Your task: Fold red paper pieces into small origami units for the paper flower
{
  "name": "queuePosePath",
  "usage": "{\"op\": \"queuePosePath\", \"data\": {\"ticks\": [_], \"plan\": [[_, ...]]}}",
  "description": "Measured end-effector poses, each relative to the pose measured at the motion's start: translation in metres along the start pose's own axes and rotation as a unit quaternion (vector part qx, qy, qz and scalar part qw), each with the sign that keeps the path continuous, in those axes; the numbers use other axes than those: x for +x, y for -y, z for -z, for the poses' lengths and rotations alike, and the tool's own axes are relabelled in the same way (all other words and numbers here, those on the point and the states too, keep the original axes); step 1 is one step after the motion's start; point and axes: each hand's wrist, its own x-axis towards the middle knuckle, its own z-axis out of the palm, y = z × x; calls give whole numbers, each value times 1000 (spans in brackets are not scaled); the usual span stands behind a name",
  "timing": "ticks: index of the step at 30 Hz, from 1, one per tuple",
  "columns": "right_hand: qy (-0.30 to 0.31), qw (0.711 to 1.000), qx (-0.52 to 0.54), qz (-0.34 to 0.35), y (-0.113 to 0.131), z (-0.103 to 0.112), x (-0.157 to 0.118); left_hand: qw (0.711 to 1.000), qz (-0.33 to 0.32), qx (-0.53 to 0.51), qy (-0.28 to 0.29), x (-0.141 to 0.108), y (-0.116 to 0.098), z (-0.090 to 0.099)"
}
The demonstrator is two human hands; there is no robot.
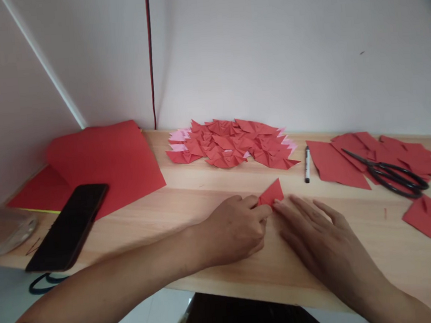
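Note:
A small folded piece of red paper (272, 193) lies on the wooden table between my two hands. My left hand (237, 227) is closed, its thumb and forefinger pinching the paper's left side. With fingers stretched out, my right hand (314, 228) lies along the tabletop, its fingertips touching the paper's lower right corner. Part of the paper is hidden under the fingers. Beyond my hands sits a heap of folded red paper pieces (232, 141), with some pink paper (179, 135) showing at its sides.
At right, black-handled scissors (391, 170) rest on cut red paper (337, 167), beside a marker pen (307, 164). More red pieces (427, 217) lie nearer. At left are large red sheets (107, 160), a black phone (69, 225) and a clear plastic container (8, 230). A wall (296, 50) stands behind.

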Motion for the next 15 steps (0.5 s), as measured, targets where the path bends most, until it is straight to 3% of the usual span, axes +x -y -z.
{"op": "queuePosePath", "data": {"ticks": [10, 15], "plan": [[27, 999, -2, -38, -9, -4, -1, 999, 0, -43, -13, 0, 6, -2], [1, 1000, -18, -12, 7, 2, -5, 998, 3, -55, -19, 0, 7, 0]]}}
